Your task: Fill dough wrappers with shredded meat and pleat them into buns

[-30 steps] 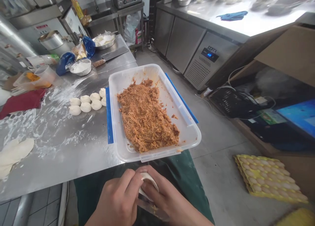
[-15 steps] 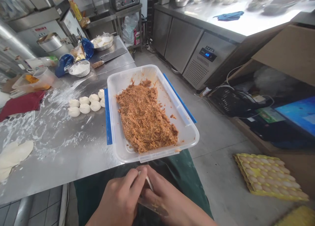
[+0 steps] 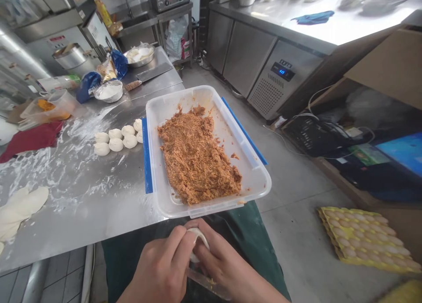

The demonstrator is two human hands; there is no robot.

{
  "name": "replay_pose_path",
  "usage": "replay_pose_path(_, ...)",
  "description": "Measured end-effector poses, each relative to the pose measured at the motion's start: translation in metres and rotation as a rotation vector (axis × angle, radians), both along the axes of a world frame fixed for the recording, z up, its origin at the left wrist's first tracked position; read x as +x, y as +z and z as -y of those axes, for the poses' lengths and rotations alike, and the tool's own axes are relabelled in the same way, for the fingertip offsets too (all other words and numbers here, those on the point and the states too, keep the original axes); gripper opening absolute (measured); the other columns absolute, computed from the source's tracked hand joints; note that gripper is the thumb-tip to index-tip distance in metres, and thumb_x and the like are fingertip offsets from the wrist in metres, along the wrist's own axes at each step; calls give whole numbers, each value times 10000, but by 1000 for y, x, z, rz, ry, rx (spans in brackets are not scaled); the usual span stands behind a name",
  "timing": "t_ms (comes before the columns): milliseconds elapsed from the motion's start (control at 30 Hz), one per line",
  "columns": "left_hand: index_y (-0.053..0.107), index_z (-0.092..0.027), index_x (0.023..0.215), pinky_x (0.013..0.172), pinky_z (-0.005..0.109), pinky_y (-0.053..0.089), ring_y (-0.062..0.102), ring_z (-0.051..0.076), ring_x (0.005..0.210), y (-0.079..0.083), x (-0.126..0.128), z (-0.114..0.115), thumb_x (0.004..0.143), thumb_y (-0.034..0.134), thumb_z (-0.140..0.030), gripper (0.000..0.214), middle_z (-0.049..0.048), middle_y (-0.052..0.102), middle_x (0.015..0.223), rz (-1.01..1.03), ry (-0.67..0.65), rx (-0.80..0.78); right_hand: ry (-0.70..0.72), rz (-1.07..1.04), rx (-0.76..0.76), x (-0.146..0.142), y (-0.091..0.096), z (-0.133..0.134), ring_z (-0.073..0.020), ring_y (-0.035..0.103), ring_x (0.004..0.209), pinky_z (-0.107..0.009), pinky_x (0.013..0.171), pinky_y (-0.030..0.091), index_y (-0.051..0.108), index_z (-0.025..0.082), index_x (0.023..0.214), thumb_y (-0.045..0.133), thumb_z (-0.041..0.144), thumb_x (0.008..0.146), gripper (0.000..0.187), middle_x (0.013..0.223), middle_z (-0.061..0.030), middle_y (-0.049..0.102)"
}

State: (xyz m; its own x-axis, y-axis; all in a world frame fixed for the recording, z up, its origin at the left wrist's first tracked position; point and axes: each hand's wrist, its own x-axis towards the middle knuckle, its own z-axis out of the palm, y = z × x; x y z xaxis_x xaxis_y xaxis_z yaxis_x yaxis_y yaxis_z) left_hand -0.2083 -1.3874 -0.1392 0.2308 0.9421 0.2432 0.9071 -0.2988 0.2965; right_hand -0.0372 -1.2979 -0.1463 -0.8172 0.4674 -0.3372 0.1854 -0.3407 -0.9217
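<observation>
Just below the tub, my left hand and my right hand meet with closed fingers around one small white dumpling. The fingers of both hands press at its dough edge and hide much of it. Beneath my right palm sticks out a flat stick-like tool with a bit of filling on it; its grip is hidden. In front of the hands, a clear plastic tub holds a mound of reddish-brown minced filling. Left of the tub, several finished dumplings sit in two rows.
Flat dough wrappers overlap on the floured steel table at left. Farther back are a red cloth, a flour bowl and a cleaver. Egg trays stand low at right, near cardboard boxes.
My fingers have shifted on the dumpling, and more of its white rim shows between the hands. The whole view has moved slightly; the tub and table stand as before.
</observation>
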Motion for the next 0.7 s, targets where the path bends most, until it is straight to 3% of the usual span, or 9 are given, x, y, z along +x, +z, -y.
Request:
replay_pose_path(67, 557, -97, 1376, 508, 291, 570, 699, 169, 616, 1, 0, -1, 949, 422, -68, 449, 96, 735, 1011, -50, -7, 3, 23, -7, 60, -1, -1, 0, -230, 555, 1015, -392, 972, 459, 507, 247, 989, 509, 311, 1041, 83, 1093, -34, 582)
replay_pose_path(233, 617, -135, 1188, 541, 268, 580, 699, 169, 621, 2, 0, 0, 977, 419, -112, 290, 70, 702, 877, 3, -12, 20, -8, 7, 20, -1, -1, -1, -252, 593, 1002, -421, 950, 487, 551, 230, 1067, 435, 329, 1062, 153, 1060, -57, 638)
replay_pose_path(300, 599, -115, 1264, 540, 269, 580, 706, 168, 635, 1, -1, 2, 968, 419, -96, 347, 89, 719, 941, -13, -16, 5, 13, 24, 50, 2, -1, -2, -263, 599, 1052, -437, 997, 477, 590, 223, 1143, 465, 332, 1053, 189, 1129, -76, 648)
replay_pose_path(367, 562, -89, 1362, 552, 285, 591, 719, 180, 669, 0, -3, 4, 949, 409, -81, 440, 114, 727, 1013, -33, -28, -24, 40, 50, 58, 7, -3, -3, -288, 570, 1212, -456, 1107, 414, 605, 243, 1303, 566, 385, 1024, 316, 1335, -97, 628)
replay_pose_path(433, 578, -102, 1339, 561, 296, 594, 716, 191, 686, 0, -5, 5, 941, 414, -76, 432, 103, 716, 981, -12, -25, -50, -8, 59, -54, 9, -8, -2, -297, 560, 1250, -450, 1106, 411, 593, 276, 1409, 608, 508, 1002, 469, 1407, -90, 623)
replay_pose_path(500, 620, -143, 1237, 556, 282, 581, 691, 179, 659, 1, -7, 5, 946, 451, -68, 345, 63, 690, 891, 48, 7, -42, -134, 1, -243, 5, -14, 1, -262, 619, 1039, -405, 937, 485, 668, 250, 1317, 535, 610, 1016, 487, 1176, -75, 711)
replay_pose_path(600, 585, -119, 1344, 581, 258, 588, 694, 153, 674, 3, -6, 3, 953, 484, -65, 407, 77, 717, 971, 90, 23, -13, -281, -192, -520, -11, -23, 12, -174, 546, 678, -320, 668, 454, 712, 190, 883, 462, 645, 1035, 541, 754, -20, 658)
replay_pose_path(700, 558, -89, 1377, 609, 260, 606, 726, 162, 730, 2, -3, 3, 957, 475, -79, 428, 107, 731, 1037, 98, 2, 4, -365, -250, -649, -25, -29, 23, -155, 535, 601, -293, 599, 433, 666, 188, 797, 539, 631, 1012, 509, 666, -5, 633)
